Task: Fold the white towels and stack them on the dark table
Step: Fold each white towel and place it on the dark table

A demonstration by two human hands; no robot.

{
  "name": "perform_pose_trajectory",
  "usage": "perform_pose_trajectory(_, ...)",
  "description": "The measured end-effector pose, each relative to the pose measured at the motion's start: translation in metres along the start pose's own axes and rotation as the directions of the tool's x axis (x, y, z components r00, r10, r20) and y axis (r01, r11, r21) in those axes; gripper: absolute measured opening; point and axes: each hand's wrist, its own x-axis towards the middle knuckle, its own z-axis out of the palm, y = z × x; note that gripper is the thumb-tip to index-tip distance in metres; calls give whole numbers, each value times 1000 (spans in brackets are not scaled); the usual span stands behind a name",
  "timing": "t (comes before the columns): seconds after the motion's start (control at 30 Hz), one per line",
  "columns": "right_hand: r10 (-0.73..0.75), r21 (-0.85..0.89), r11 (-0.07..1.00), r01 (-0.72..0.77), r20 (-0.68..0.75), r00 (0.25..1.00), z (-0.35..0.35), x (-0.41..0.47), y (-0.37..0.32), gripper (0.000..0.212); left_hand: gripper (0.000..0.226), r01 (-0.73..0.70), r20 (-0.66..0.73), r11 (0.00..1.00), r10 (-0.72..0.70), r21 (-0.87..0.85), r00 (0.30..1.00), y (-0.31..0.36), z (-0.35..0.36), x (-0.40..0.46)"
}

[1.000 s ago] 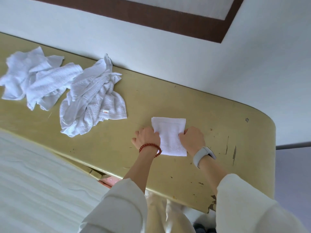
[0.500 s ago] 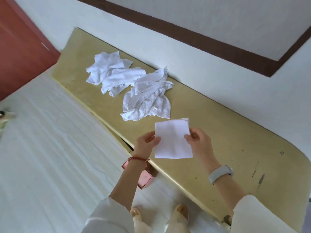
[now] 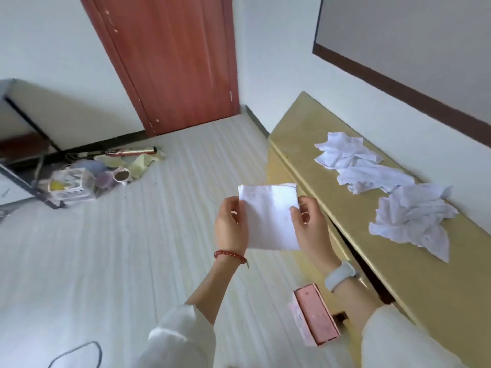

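Note:
A folded white towel [image 3: 269,216] hangs in the air over the pale floor, left of the yellow bench. My left hand [image 3: 230,224] grips its left edge and my right hand [image 3: 309,226] pinches its right edge. Two crumpled white towels lie on the yellow bench [image 3: 414,274]: one at the far end [image 3: 353,162], one nearer me [image 3: 414,219]. A dark table frame [image 3: 29,144] shows at the far left edge, partly out of view.
A red-brown door [image 3: 172,62] stands ahead. A pile of clutter [image 3: 87,176] lies on the floor by the dark frame. A pink box [image 3: 313,314] sits on the floor near my feet. A dark cable [image 3: 79,351] loops at the bottom left.
Both hands lifted the folded towel off the yellow bench and carried it left over the floor. The view swung left, bringing the door and dark frame into sight.

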Motion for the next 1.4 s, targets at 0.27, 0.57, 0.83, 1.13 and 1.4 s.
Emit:
perform_pose_trajectory(0.27,-160,-116,977,181,169,972,219,33,-99,15,21,-7,-211,935,87,355,974,-63,-197,118)
perform_pose_trajectory(0.57,-252,46,966,256,411,876,445,129,-184,13,20,105,-405,939,39,327,913,-123,-352,285)
perform_pose_trajectory(0.83,-289,122,954,275,625,726,679,231,-293,15,20,261,-562,904,-29,337,827,-158,-509,456)
perform_pose_trajectory(1.13,-387,183,893,411,781,491,921,232,-385,18,19,436,-695,871,-169,227,699,-240,-696,555)
perform_pose_trajectory(1.4,-320,128,907,401,828,460,1170,252,-479,14,18,461,-729,872,-209,163,652,-330,-907,705)
